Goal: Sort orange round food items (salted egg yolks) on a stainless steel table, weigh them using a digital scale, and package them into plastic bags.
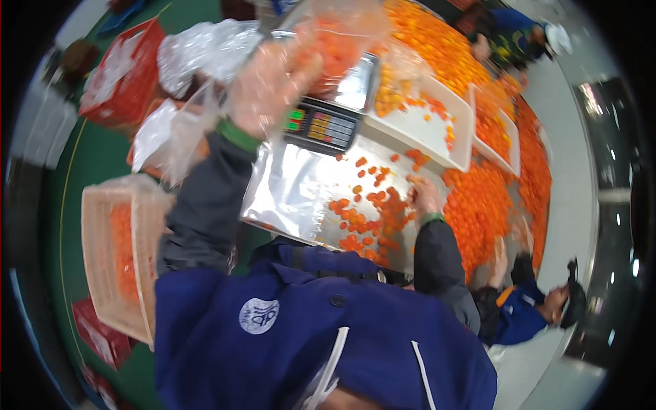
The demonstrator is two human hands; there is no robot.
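Observation:
My left hand (270, 92), blurred by motion, grips the side of a clear plastic bag (335, 51) of small orange fruits. The bag is over a digital scale (324, 125) with a shiny metal plate and a dark keypad. My right hand (426, 198) is low over the metal tabletop (294, 184), its fingers curled in beside loose orange fruits (389, 215). Whatever those fingertips hold is too small to make out. A white tray (417, 133) with some orange and yellow fruits lies beyond the right hand.
Large heaps of orange fruits (478, 212) cover the table to the right, next to a second white tray (512, 133). Co-workers (523, 314) stand along the far side. At left are a pale plastic crate (140, 273), a red crate (150, 65) and clear plastic bags (205, 51).

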